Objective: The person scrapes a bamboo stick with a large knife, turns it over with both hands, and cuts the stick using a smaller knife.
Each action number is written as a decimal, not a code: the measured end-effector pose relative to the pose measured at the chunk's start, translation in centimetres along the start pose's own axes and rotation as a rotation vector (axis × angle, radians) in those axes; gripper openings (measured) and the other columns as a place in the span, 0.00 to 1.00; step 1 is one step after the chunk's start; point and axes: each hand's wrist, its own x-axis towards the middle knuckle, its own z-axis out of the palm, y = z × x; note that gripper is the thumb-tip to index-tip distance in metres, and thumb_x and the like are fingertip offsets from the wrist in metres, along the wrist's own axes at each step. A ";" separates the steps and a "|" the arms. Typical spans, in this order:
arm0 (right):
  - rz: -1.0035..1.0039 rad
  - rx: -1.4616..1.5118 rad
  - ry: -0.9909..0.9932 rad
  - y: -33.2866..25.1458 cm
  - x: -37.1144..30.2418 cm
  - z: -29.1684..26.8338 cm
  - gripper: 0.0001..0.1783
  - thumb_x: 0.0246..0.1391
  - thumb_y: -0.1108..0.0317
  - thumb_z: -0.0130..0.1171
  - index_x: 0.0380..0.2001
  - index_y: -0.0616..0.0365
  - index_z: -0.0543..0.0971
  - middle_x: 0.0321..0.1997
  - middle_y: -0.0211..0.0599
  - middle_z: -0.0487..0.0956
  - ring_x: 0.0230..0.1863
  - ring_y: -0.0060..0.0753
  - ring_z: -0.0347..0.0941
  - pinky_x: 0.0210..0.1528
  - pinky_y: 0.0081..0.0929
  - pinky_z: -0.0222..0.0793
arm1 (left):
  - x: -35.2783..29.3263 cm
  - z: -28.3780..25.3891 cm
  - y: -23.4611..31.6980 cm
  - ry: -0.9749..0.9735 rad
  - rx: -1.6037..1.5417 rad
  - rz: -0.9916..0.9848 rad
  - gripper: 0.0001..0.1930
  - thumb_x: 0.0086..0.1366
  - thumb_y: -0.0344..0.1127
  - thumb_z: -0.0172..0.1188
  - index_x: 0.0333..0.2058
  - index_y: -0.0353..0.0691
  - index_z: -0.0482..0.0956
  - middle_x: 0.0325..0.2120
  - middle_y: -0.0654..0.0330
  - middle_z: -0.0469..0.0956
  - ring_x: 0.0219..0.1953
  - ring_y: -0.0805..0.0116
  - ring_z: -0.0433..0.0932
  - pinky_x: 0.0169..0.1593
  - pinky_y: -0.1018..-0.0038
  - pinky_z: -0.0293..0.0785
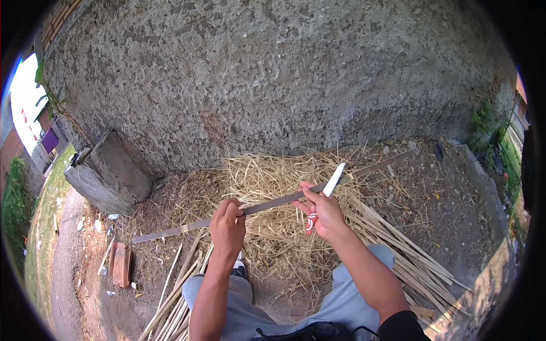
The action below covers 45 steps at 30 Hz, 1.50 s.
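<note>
A long, dark, flat strip (pixel 270 203), probably split bamboo, slants across in front of me, its right end higher in the picture than its left. My left hand (pixel 227 228) is closed round it left of the middle. In my right hand (pixel 326 215) is a knife (pixel 334 179) with a pale blade pointing up and away and a red handle showing below the palm. The fingers of that hand also touch the strip, and the blade crosses it. Under both hands lies a heap of straw-coloured shavings (pixel 256 176).
Pale split strips (pixel 392 244) lie in a bundle by my right leg, and more strips (pixel 176 290) lie by my left. A rough grey wall (pixel 284 85) rises ahead. To the left stand a concrete block (pixel 111 173) and a reddish brick (pixel 119 265).
</note>
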 end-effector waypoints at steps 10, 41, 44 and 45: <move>-0.066 0.070 0.035 0.1 0.4 -0.5 0.13 0.55 0.79 0.60 0.44 0.65 0.74 0.44 0.40 0.74 0.46 0.34 0.76 0.55 0.35 0.78 | 0.4 -0.4 0.9 -0.011 -0.075 -0.069 0.18 0.44 0.23 0.72 0.35 0.37 0.78 0.35 0.57 0.76 0.38 0.56 0.77 0.41 0.64 0.73; -0.025 0.020 0.071 0.0 0.5 -0.7 0.06 0.60 0.72 0.57 0.37 0.64 0.74 0.35 0.38 0.78 0.17 0.13 0.61 0.49 0.34 0.81 | 0.2 -0.4 1.1 0.006 0.011 0.191 0.11 0.48 0.31 0.70 0.31 0.38 0.79 0.31 0.62 0.76 0.33 0.62 0.74 0.37 0.67 0.68; -0.028 0.009 0.065 -0.1 0.3 -0.8 0.06 0.61 0.71 0.56 0.36 0.64 0.74 0.35 0.37 0.78 0.17 0.13 0.60 0.49 0.34 0.81 | 0.2 -0.4 1.1 -0.006 0.007 0.183 0.13 0.47 0.31 0.72 0.31 0.38 0.79 0.32 0.61 0.76 0.35 0.61 0.75 0.39 0.66 0.69; -0.025 0.007 0.074 -0.2 0.3 -0.7 0.07 0.62 0.70 0.55 0.36 0.63 0.74 0.34 0.36 0.78 0.17 0.13 0.60 0.49 0.34 0.81 | 0.2 -0.4 1.1 -0.010 0.000 0.184 0.13 0.47 0.31 0.72 0.31 0.38 0.80 0.32 0.61 0.76 0.35 0.61 0.75 0.39 0.66 0.69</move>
